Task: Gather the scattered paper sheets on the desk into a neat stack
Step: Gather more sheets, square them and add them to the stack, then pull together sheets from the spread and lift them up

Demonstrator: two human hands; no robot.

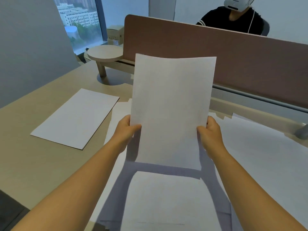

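Both hands, left [124, 130] and right [210, 134], pinch blank upright sheets [171, 105]; no writing legible.

White sheet [171, 105] held upright, raised off desk [41, 164]; loose white sheets [166, 197] overlap, spread beneath; squared white stack [75, 119] lies flat, left side

Stack [75, 118] left of loose sheets [166, 200]
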